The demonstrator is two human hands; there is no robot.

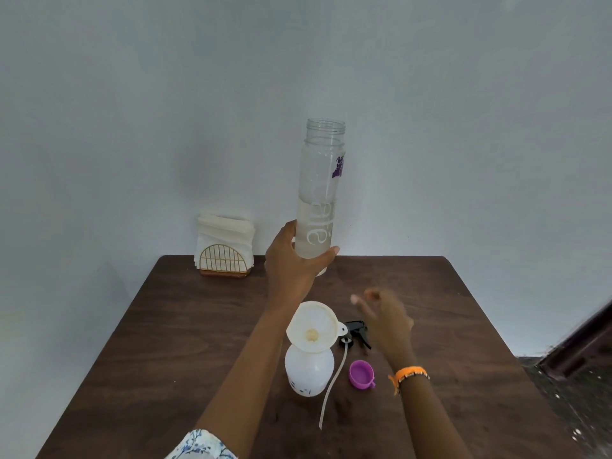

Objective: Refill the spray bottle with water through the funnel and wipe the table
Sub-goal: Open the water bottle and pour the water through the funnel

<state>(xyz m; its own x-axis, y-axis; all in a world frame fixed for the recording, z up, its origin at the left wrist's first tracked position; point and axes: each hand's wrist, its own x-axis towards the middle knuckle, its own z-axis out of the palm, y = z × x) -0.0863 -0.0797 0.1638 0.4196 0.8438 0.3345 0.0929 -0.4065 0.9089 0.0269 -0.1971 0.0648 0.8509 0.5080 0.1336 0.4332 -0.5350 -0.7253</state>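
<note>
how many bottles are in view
2: a clear water bottle held upright in the left hand, and a white spray bottle standing on the table under the funnel.

Head view, facing down over table (pixel 165 326), near

The left hand (pixel 293 263) reaches far out, fingers curled round a tall clear plastic water bottle (pixel 319 193). The right hand (pixel 385 314), blurred, hangs open nearer.
</note>
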